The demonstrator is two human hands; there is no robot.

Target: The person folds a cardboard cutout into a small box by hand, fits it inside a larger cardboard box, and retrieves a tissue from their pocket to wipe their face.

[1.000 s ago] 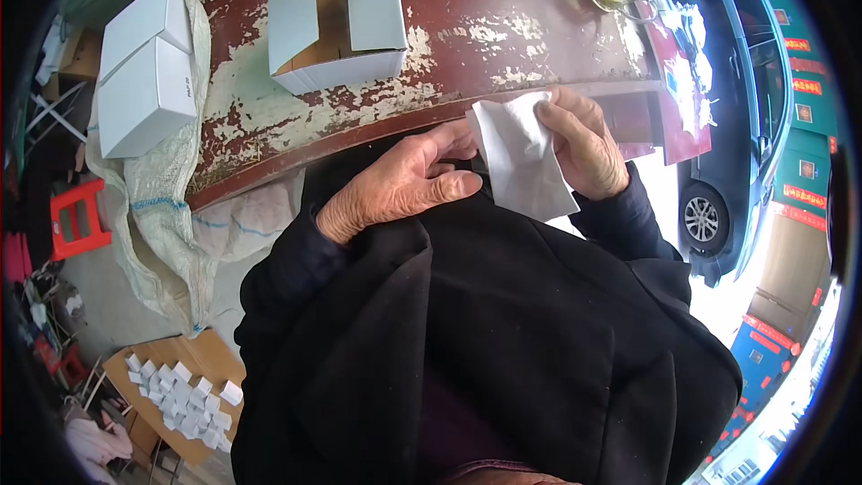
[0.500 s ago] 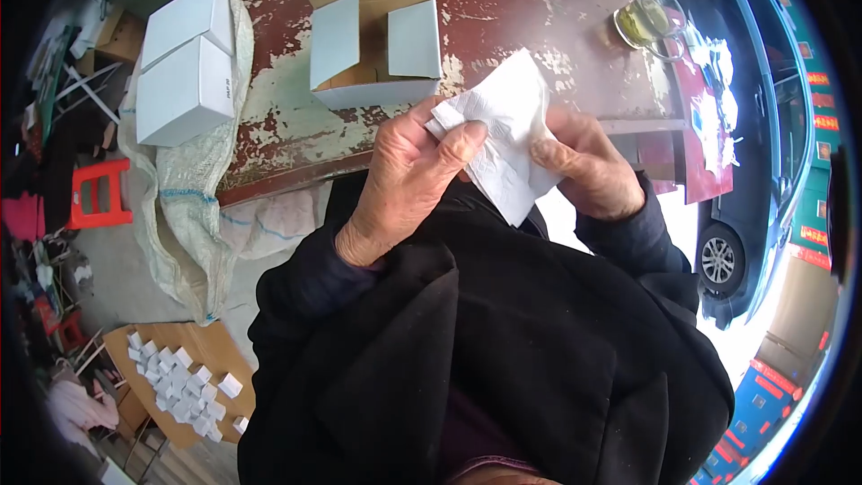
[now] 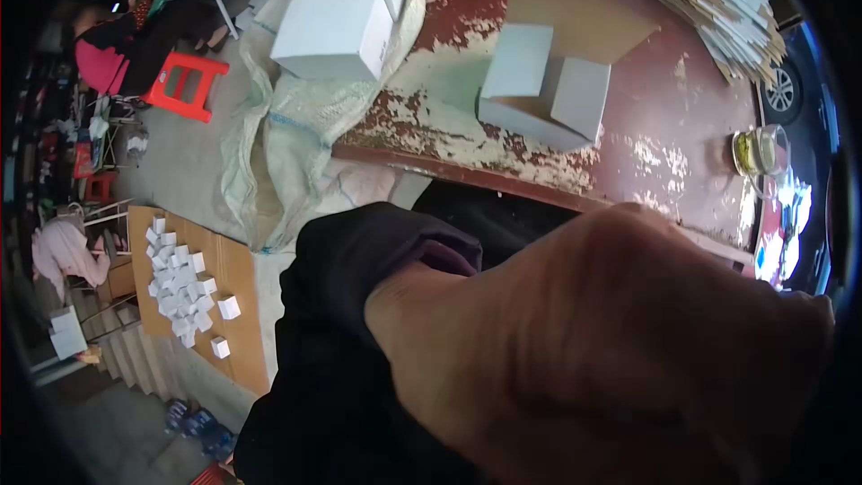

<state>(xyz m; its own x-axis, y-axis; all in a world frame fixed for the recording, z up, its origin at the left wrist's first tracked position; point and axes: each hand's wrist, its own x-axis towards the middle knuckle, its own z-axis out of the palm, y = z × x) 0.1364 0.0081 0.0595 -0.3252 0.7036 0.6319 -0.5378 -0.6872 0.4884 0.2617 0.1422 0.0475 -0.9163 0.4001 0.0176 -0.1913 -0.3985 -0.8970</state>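
My left hand [image 3: 611, 332] fills the lower right of the head view, raised very close to the camera. Its fingers are dark and hidden, so whether they are closed or hold anything cannot be made out. The dark sleeve [image 3: 359, 260] runs up to its wrist. No part of my right hand can be told apart. The white paper napkin is not visible. Beyond the hand, an open white cardboard box [image 3: 516, 63] rests on the worn red table [image 3: 673, 117], its flaps raised.
White boxes [image 3: 328, 36] sit on a woven sack [image 3: 296, 126] at the table's left. Toward the right edge stands a glass mug [image 3: 759, 153]; flattened cartons [image 3: 718, 13] are stacked behind. Small white boxes [image 3: 180, 287] lie on cardboard at lower left. A red stool [image 3: 184, 85] and people are further left.
The left hand has come up close to the camera. The napkin and right hand have gone from sight. The view has swung left, shifting the table and boxes rightward.
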